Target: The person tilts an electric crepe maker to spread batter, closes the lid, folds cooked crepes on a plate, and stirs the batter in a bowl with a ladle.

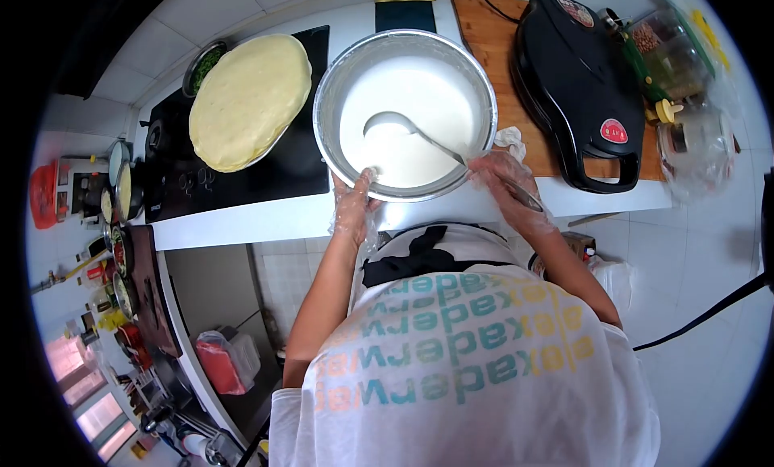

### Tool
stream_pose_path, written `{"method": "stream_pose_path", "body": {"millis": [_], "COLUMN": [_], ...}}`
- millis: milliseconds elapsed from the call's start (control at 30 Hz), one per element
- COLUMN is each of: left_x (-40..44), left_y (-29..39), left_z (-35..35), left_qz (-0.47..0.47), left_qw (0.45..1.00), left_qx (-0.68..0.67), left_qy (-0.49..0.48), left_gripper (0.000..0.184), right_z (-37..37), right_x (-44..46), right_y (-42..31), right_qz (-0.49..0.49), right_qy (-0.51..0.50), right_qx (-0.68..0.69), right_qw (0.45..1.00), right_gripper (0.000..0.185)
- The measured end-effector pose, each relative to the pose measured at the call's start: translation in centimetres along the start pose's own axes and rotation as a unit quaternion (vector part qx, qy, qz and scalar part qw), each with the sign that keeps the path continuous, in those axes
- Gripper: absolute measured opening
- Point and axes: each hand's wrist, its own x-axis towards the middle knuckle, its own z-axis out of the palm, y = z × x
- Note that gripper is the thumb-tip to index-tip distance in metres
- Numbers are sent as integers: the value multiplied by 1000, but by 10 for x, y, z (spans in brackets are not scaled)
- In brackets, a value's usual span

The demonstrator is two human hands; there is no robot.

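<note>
A large metal bowl [324, 128] sits at the counter's front edge, holding a smooth white batter [419, 88]. My left hand [352, 209], in a clear plastic glove, grips the bowl's near left rim, thumb over the inside. My right hand [509, 191], gloved the same way, is closed around the handle of a metal ladle [431, 142]. The ladle's head lies in the batter left of the bowl's middle, and its handle slants over the near right rim.
Left of the bowl, a stack of thin round pancakes [250, 100] rests over the black cooktop [298, 160]. Behind it stands a small bowl of chopped greens [208, 65]. A closed black electric griddle [576, 88] lies on a wooden board [492, 64] at right, near clear containers [669, 56].
</note>
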Motion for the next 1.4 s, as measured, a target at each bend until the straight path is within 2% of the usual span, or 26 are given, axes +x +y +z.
{"method": "stream_pose_path", "body": {"millis": [100,200,233,333,433,533,733,833,900,1000,1067,1233,1367,1400], "left_x": [2,2,3,5,5,6,7,9,6,4,6,0,-6,-4], "left_y": [-1,-2,-3,-3,0,-4,-4,-7,-3,-1,-2,9,13,11], "left_z": [4,0,-1,0,4,1,0,0,1,1,-1,-4,-11,-13], "left_qz": [10,10,5,1,5,12,12,16,21,15,1,-11,31,34], "left_qw": [1000,1000,1000,1000,1000,1000,1000,1000,1000,1000,1000,1000,999,999], "left_qx": [-10,-6,-6,1,-2,-7,12,17,15,-15,-19,-12,16,19], "left_qy": [-7,0,1,-1,1,-5,3,3,-1,-3,-12,-22,-23,-19], "left_gripper": [66,67,67,68,67,66,62,61,61,67,65,64,64,58], "right_z": [-12,-27,-31,-38,-32,-16,14,15,6,-21,-31,-15,-2,-6], "right_x": [-13,-17,-16,-11,-2,14,34,26,14,2,3,19,14,10], "right_y": [-4,-17,-14,-26,-21,-2,4,-1,-5,-11,-20,-9,-2,0], "right_qz": [47,105,69,42,26,-47,14,-19,-7,45,97,59,29,19], "right_qy": [-2,-3,-5,19,44,89,90,57,34,-3,38,65,43,36], "right_qx": [78,60,6,-70,-114,-129,14,-4,-16,-33,-35,-33,-28,-32], "right_qw": [996,993,998,996,992,987,996,998,999,998,994,996,998,999], "right_gripper": [23,23,21,20,20,22,25,28,25,20,18,21,21,21]}}
